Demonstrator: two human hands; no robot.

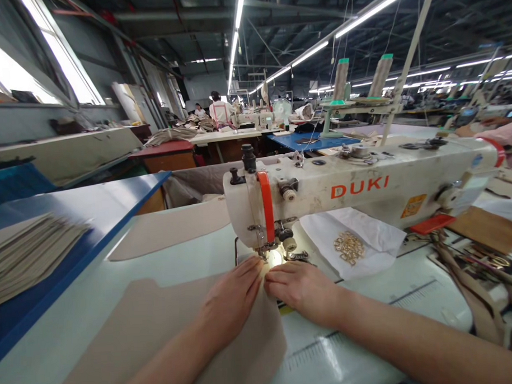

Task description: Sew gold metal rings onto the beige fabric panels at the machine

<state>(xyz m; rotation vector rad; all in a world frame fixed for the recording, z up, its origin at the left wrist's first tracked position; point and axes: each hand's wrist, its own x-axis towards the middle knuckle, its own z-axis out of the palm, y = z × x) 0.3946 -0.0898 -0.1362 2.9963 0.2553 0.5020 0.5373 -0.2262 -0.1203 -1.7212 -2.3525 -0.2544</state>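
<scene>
so the panel (159,318) is laid flat at the lower middle of the frame, spread from the bottom left up to the needle area of the machine (310,190). its bottom end is cut off by the frame, so the long axis can't really be called. most of it is found below and left of the fingertips. its bulk is crossed by the left hand (232,296), so that one's nearer, while only the upper right edge is met by the right hand (303,288). both sets of fingertips are brought close together just below the foot, fingers bunched; whether cloth is pinched or just pressed can't be told. some rings (349,248) are piled on a white sheet (379,238), right of centre.
</scene>
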